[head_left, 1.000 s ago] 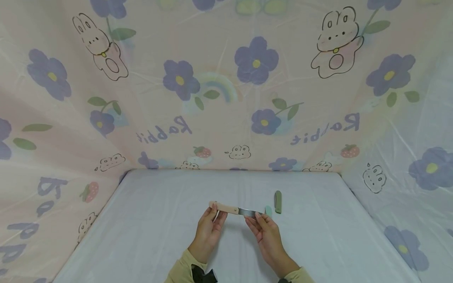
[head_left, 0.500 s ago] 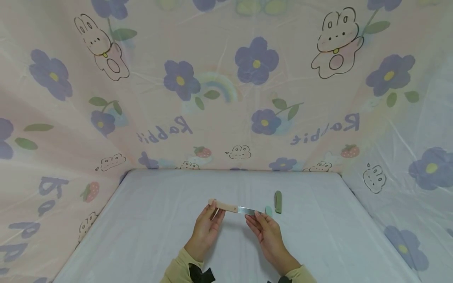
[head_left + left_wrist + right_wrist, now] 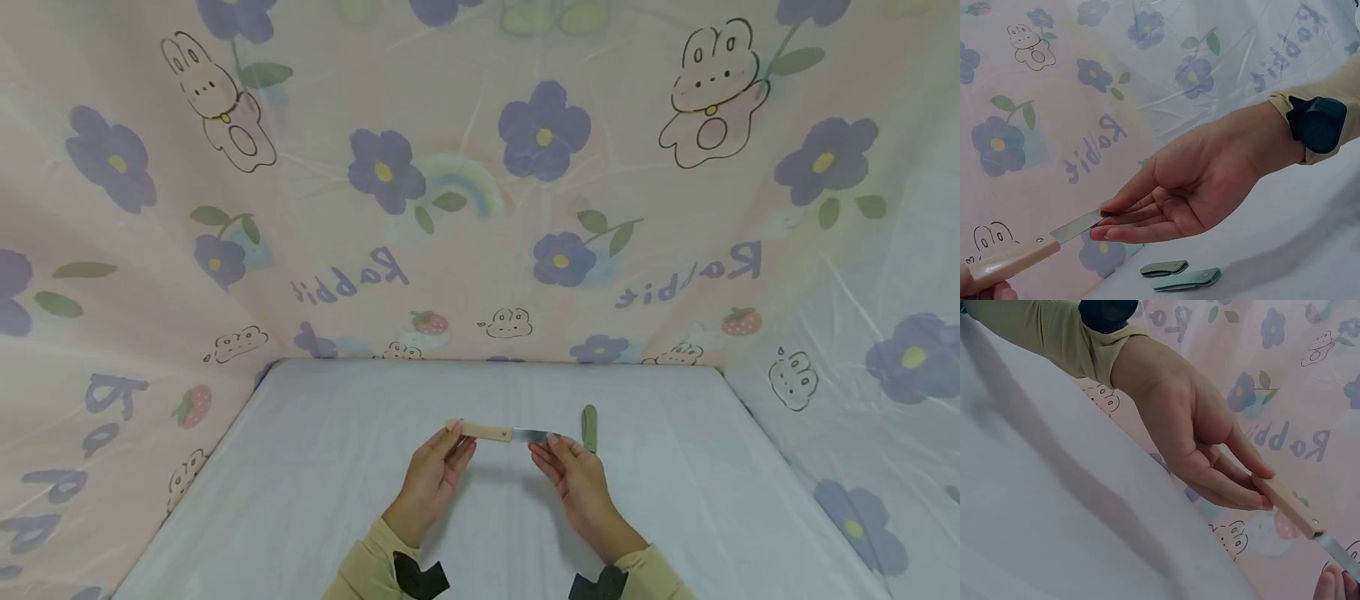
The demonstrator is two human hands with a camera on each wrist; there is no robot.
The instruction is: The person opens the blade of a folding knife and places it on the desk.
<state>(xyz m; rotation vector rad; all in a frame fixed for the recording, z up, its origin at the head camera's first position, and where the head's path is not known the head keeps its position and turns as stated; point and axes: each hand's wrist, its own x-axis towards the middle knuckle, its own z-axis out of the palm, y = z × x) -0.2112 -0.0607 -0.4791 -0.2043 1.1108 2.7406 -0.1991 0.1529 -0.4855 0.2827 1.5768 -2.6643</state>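
Observation:
A folding knife (image 3: 487, 432) with a pale peach handle is held up, opened out, across the front of me. Its handle end is pinched between the thumb and fingers of my left hand (image 3: 430, 483). At the other end, my right hand (image 3: 583, 483) pinches the metal blade (image 3: 1079, 226) near its tip, so the tip itself is covered by the fingers. In the right wrist view, the rivet end of the handle (image 3: 1294, 509) points toward the right fingertips (image 3: 1329, 584). Both hands are above the white surface.
An olive green folded knife (image 3: 589, 427) lies on the white-covered table (image 3: 360, 517) just beyond my right hand. Beside it, a mint folded knife (image 3: 1186, 280) shows in the left wrist view. Patterned cloth walls (image 3: 465, 242) with rabbits and flowers enclose the table's back and sides.
The right hand has moved slightly right and up, and the peach knife lies more level. The mint knife, visible earlier in the head view, is now hidden behind the right hand.

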